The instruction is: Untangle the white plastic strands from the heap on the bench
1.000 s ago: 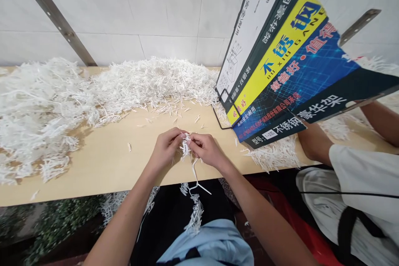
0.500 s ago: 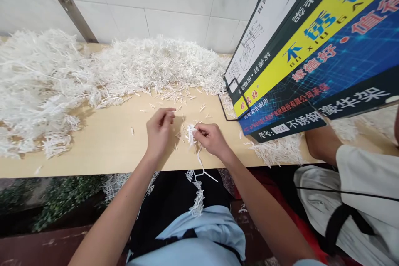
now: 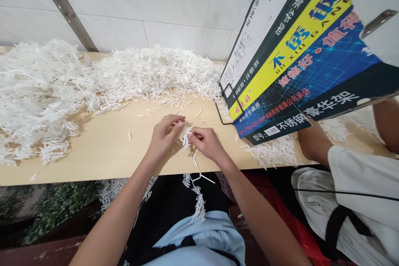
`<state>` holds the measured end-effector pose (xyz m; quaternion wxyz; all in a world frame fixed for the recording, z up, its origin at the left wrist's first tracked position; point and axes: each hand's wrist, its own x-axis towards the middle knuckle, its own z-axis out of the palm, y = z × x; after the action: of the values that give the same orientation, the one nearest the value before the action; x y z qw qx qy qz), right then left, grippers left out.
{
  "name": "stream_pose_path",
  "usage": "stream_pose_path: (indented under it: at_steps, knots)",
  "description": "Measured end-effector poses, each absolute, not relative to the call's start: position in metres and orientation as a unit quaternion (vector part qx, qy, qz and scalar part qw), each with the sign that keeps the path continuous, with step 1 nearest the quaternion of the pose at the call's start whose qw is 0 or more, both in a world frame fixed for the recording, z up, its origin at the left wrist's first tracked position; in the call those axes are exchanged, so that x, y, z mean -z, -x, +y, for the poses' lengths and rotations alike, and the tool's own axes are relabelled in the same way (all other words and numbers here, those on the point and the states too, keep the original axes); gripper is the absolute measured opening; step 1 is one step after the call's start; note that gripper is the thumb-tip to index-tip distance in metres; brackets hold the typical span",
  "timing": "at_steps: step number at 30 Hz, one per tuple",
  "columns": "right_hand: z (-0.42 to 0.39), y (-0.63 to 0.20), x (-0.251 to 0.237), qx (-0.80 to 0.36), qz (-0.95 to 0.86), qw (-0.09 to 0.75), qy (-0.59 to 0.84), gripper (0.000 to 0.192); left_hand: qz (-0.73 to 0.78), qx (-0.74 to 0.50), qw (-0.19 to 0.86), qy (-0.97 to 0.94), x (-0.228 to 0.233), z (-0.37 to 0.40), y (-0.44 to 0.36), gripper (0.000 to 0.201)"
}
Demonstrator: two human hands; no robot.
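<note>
Both hands meet just above the near edge of the bench (image 3: 102, 153). The right hand (image 3: 207, 143) has its grip pinched shut on the top of a white plastic sprig (image 3: 195, 166), whose stem hangs downward past the bench edge. The left hand (image 3: 165, 135) touches the sprig's tufted top with closed fingertips.

White tiled wall (image 3: 174, 4), pale wooden bench (image 3: 102, 153).
</note>
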<state>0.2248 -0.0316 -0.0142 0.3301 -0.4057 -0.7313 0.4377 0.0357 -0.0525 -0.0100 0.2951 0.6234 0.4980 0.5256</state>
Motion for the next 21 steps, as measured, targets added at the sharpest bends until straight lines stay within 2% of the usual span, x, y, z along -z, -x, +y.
stream_pose_path:
  at_steps: [5,10,15,18,21]
  knots:
    - [-0.031,-0.223,0.013,-0.413,-0.748,0.328,0.403,0.03,0.47,-0.46,0.309,-0.687,0.011,-0.053,-0.038,0.024]
    - [-0.032,-0.221,0.01,-0.383,-0.782,0.298,0.392,0.033,0.525,-0.526,0.266,-0.614,0.017,-0.056,-0.037,0.03]
    - [-0.035,-0.224,0.012,-0.339,-0.803,0.286,0.399,0.032,0.617,-0.669,0.187,-0.369,0.022,-0.049,-0.026,0.04]
    - [-0.035,-0.225,0.012,-0.398,-0.751,0.326,0.413,0.032,0.568,-0.628,0.175,-0.502,0.015,-0.05,-0.028,0.025]
    - [-0.034,-0.224,0.01,-0.456,-0.708,0.351,0.409,0.028,0.502,-0.542,0.242,-0.629,0.005,-0.056,-0.036,0.027]
